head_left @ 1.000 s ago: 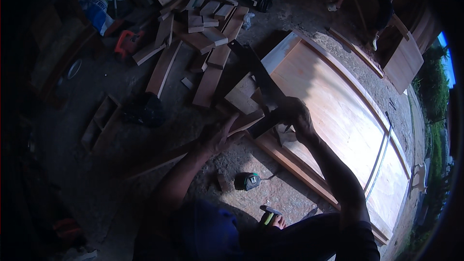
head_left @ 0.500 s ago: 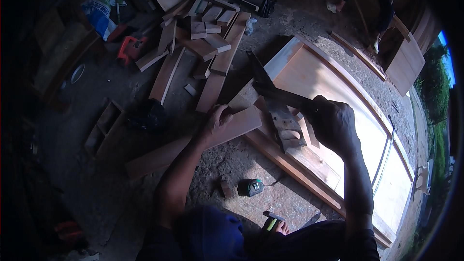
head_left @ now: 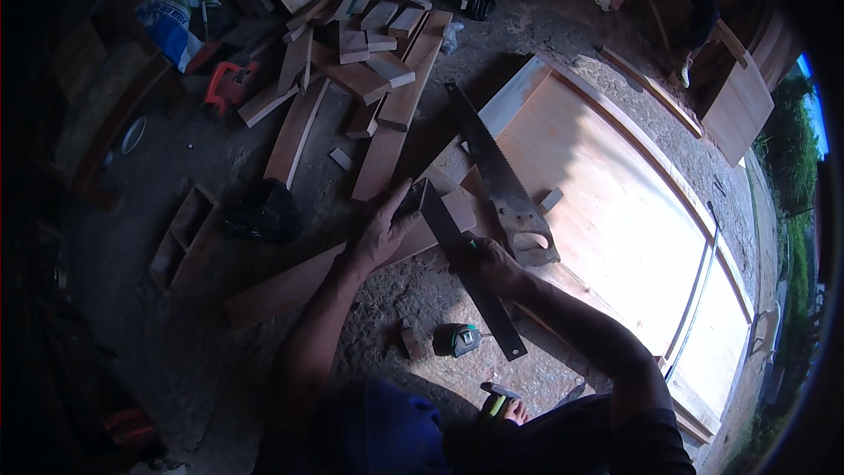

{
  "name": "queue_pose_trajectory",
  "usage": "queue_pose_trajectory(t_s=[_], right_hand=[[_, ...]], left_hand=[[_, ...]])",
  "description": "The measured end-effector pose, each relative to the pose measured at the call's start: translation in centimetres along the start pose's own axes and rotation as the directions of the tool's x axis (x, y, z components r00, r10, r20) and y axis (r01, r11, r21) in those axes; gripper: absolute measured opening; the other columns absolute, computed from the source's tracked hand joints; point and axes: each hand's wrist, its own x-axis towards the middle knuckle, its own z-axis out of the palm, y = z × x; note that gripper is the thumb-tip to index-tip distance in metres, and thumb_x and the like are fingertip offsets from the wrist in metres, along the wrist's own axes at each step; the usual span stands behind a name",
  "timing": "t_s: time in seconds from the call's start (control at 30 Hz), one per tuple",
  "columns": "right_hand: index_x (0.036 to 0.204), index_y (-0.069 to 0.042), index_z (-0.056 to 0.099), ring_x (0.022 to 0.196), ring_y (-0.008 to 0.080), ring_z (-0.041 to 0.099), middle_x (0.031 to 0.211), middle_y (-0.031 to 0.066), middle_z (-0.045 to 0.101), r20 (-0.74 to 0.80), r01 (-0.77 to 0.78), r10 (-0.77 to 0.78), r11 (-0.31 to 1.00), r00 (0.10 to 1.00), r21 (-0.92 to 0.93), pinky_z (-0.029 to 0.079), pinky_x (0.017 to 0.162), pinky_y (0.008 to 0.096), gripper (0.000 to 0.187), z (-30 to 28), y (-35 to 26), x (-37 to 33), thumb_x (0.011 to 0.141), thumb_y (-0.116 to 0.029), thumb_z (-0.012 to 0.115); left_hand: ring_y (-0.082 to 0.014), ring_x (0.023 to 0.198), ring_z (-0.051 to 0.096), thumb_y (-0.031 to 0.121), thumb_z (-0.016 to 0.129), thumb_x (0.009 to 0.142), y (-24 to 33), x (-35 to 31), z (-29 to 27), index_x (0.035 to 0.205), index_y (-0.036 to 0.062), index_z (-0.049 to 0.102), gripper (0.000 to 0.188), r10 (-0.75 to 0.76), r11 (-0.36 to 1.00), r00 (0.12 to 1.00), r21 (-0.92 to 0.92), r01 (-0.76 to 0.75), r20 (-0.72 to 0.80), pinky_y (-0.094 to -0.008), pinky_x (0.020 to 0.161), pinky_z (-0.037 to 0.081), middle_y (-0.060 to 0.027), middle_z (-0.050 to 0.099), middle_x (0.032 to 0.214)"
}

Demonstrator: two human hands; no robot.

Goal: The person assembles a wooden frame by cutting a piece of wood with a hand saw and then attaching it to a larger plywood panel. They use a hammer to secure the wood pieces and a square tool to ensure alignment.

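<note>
A long plank [head_left: 290, 288] lies slantwise in front of me, with its right end near a wooden frame. Across it sits a dark metal try square [head_left: 492, 318], its blade pointing down and to the right. My left hand [head_left: 380, 233] rests at the plank, thumb and fingers around the square's stock. My right hand [head_left: 492, 268] is closed at the middle of the blade; a small green thing, too small to name, shows at its fingertips. Just beyond, a handsaw [head_left: 494, 163] with a worn handle lies on the frame, and nothing holds it.
A large framed panel [head_left: 607, 202] fills the right side. Cut wood pieces [head_left: 365, 79] are piled at the far left. A tape measure [head_left: 463, 339] and a hammer [head_left: 499, 390] lie near my foot. Another person's leg [head_left: 694, 9] shows at the far right.
My right hand has brought the try square down and left from above the saw onto the plank. My left hand has shifted slightly left, to the square's stock. The saw is uncovered.
</note>
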Motion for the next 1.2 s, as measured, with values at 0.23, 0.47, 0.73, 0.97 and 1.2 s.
queue_pose_trajectory(t_s=[0.23,0.47,0.73,0.97,1.2], right_hand=[[0.115,-0.001,0.064,0.08,0.0146,0.069,0.086,0.0084,0.069,-0.152,-0.275,0.27,0.961,0.951,-0.014,0.054,0.069,0.0331,0.042,0.9,1.6,1.2,0.102,-0.04,0.06],[0.131,-0.009,0.062,0.088,0.0426,0.069,0.104,0.0185,0.069,-0.002,-0.013,0.015,0.806,1.0,-0.591,0.055,0.08,0.0487,0.036,-2.3,0.0,-1.1,0.1,-0.028,0.058],[0.118,0.003,0.066,0.065,0.0212,0.063,0.077,0.014,0.063,-0.392,-0.243,0.119,0.927,0.912,-0.286,0.048,0.061,0.0347,0.088,-7.2,-10.2,-5.9,0.104,-0.069,0.017],[0.107,0.0,0.056,0.059,0.0225,0.059,0.09,0.0189,0.063,-0.671,0.086,-0.111,0.994,0.733,-0.07,0.05,0.051,0.0338,0.066,-5.8,-5.7,-6.2,0.106,-0.061,0.033],[0.099,-0.004,0.048,0.06,0.0206,0.059,0.082,0.0131,0.054,-0.706,0.042,-0.052,0.999,0.706,-0.032,0.051,0.057,0.0322,0.039,-5.3,-5.6,-2.7,0.106,-0.042,0.054]], left_hand=[[-0.0404,0.102,0.063,0.038,0.072,0.093,-2.8,0.3,3.8,0.133,0.0026,0.061,0.054,-0.225,0.946,0.961,0.199,0.256,-0.163,-0.0477,0.087,0.05,-0.0249,0.062,0.114],[-0.0379,0.099,0.06,0.034,0.069,0.095,-2.3,0.0,4.0,0.139,0.0024,0.057,0.056,-0.264,0.951,0.955,0.13,0.282,-0.136,-0.046,0.082,0.052,-0.0232,0.057,0.106],[-0.0373,0.096,0.062,0.036,0.076,0.091,-3.4,-1.4,4.6,0.141,0.0029,0.056,0.063,-0.264,0.916,0.954,0.275,0.293,-0.139,-0.0454,0.075,0.054,-0.0227,0.054,0.112],[-0.0369,0.1,0.061,0.039,0.078,0.089,-2.1,0.3,4.3,0.138,0.0039,0.058,0.063,-0.345,0.887,0.937,0.31,0.343,-0.052,-0.0453,0.079,0.054,-0.0226,0.054,0.115],[-0.0343,0.096,0.06,0.044,0.076,0.089,-2.3,0.1,4.3,0.135,0.0063,0.06,0.062,-0.396,0.881,0.917,0.26,0.395,-0.05,-0.0435,0.076,0.052,-0.0191,0.054,0.111]])
